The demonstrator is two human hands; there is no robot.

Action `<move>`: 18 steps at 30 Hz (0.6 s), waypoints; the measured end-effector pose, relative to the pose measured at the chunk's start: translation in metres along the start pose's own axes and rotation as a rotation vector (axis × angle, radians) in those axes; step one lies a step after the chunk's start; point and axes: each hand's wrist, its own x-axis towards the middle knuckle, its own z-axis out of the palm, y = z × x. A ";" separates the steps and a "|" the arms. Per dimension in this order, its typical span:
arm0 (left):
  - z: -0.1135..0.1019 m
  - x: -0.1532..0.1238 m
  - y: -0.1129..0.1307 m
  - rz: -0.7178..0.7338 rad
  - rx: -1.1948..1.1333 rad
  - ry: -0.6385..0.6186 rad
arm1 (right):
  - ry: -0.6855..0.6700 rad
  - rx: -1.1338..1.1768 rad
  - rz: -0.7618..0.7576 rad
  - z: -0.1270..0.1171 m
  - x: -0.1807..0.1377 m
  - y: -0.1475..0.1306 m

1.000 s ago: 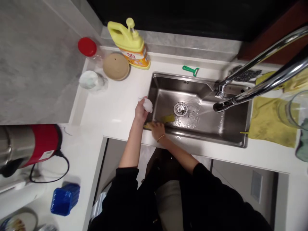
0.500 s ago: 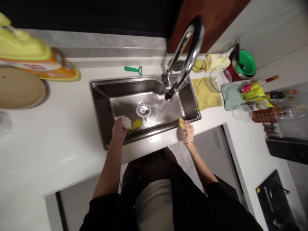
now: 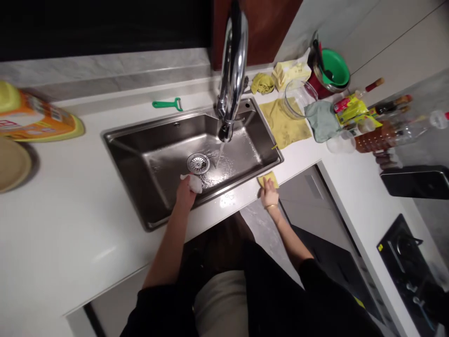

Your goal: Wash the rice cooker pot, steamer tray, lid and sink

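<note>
- Looking down on a steel sink [image 3: 140,187] set in a white counter [image 3: 70,224]. Water runs from the tap [image 3: 231,61] beside the drain [image 3: 198,163].
- The left hand [image 3: 185,193] reaches into the sink, fingers closed round a white wad [image 3: 192,182]. The wad sits just on the near side of the drain.
- The right hand [image 3: 269,194] is on the counter's near edge, right of the sink, and lies over a yellow sponge [image 3: 269,178].
- The sponge shows on the far side of the fingers, lying lengthwise left to right. Whether they grip it or only press on it cannot be told.

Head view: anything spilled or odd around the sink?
Yes: water is spilled on the counter strip in front of the sink, between the left hand and right hand. The faucet is running.
</note>
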 end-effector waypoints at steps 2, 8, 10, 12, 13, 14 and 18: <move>-0.001 -0.002 0.003 -0.010 -0.016 0.009 | -0.059 0.046 -0.048 0.031 -0.051 -0.050; -0.018 -0.003 0.025 0.015 -0.102 0.009 | -0.240 0.408 -0.460 0.097 -0.100 -0.194; -0.031 -0.002 0.036 0.058 -0.127 0.005 | -0.219 0.455 -0.489 0.091 -0.089 -0.214; -0.047 0.001 0.047 0.130 -0.160 0.005 | -0.164 0.434 -0.537 0.076 -0.082 -0.216; -0.055 0.003 0.052 0.165 -0.172 0.004 | -0.145 0.404 -0.589 0.068 -0.083 -0.212; -0.063 0.005 0.057 0.198 -0.179 0.006 | -0.146 0.363 -0.665 0.062 -0.087 -0.205; -0.084 0.013 0.066 0.263 -0.203 0.009 | -0.355 0.157 -1.044 0.057 -0.114 -0.163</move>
